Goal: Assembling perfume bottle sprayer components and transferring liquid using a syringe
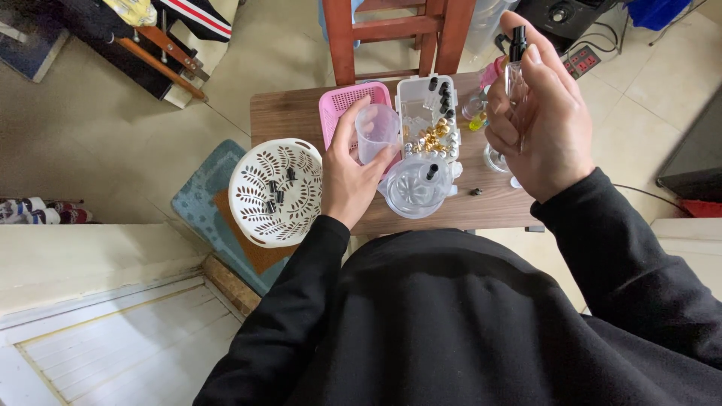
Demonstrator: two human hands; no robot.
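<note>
Two bare hands work above a small wooden table, seen from a camera worn on the head of a person in a black top. The left hand is wrapped around a clear plastic cup, thumb on one side and fingers curled round the other, holding it upright just above the table's near half and in front of a pink mesh basket. The right hand is raised at the right edge of the table, fingers closed around a slim clear spray bottle whose black nozzle pokes out above the fingertips. Just right of the cup lies a round clear lid or dish with a small black part resting on it. Behind that stands a clear rectangular box holding gold and silver caps and several black spray tops. At the near left corner of the table a white openwork bowl holds a few more black pieces. A small dark cap lies loose on the tabletop near the right hand. Beyond the table stands a red-brown wooden chair on a pale tiled floor.
</note>
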